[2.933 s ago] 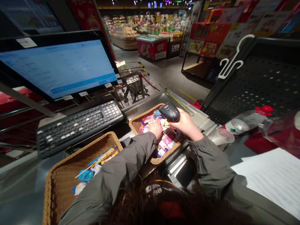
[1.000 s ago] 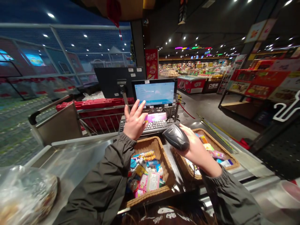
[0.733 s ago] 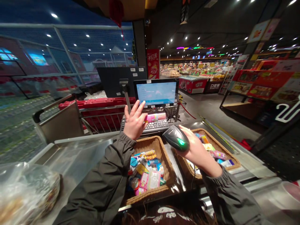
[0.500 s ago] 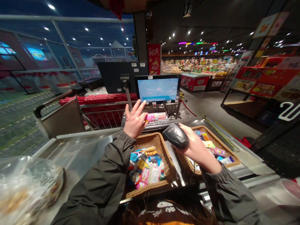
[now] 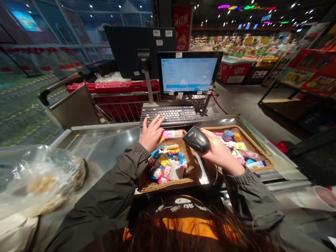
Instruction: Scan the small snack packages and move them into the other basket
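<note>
My right hand point(image 5: 215, 151) is closed round a black barcode scanner point(image 5: 196, 139), held between the two wicker baskets. My left hand point(image 5: 151, 134) holds a pink striped candy pack point(image 5: 172, 134) in thumb and fingers above the far rim of the left basket point(image 5: 168, 182), which is full of small colourful sweets. Its other fingers stretch toward the grey keyboard point(image 5: 169, 114). The right basket point(image 5: 259, 154) also holds assorted sweets. A lit till screen point(image 5: 188, 74) stands behind the keyboard.
A clear plastic bag of goods point(image 5: 39, 178) lies on the steel counter point(image 5: 105, 147) at my left. A metal cart and red stacked baskets point(image 5: 112, 87) stand behind the till. Shop aisles and display stands lie to the right.
My left hand came down from in front of the screen to the left basket's rim, still with the pink pack. The scanner's green light went out. My view tipped downward.
</note>
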Action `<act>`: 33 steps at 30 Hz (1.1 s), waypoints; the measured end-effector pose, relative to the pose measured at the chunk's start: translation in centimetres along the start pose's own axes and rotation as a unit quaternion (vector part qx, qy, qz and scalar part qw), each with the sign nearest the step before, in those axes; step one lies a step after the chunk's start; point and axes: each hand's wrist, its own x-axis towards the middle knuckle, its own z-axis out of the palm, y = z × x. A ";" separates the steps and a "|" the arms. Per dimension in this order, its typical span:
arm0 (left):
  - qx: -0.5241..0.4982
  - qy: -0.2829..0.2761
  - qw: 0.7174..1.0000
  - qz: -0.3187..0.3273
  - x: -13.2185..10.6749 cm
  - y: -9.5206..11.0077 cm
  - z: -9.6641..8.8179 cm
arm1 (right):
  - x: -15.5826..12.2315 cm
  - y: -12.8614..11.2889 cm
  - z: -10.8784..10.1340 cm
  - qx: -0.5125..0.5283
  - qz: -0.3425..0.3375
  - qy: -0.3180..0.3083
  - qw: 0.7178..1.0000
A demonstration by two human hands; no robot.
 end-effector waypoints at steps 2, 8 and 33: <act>-0.010 -0.030 0.999 0.003 -1.5 -0.2 0.8 | 0.0 0.1 0.7 0.006 -0.001 -0.014 1.000; -0.045 -0.117 0.992 0.009 -5.9 -0.8 3.3 | -0.4 0.6 3.6 0.022 0.020 -0.060 0.998; -0.106 -0.150 0.977 0.105 3.1 7.5 5.1 | -8.1 5.1 -3.8 -0.009 0.202 0.104 0.974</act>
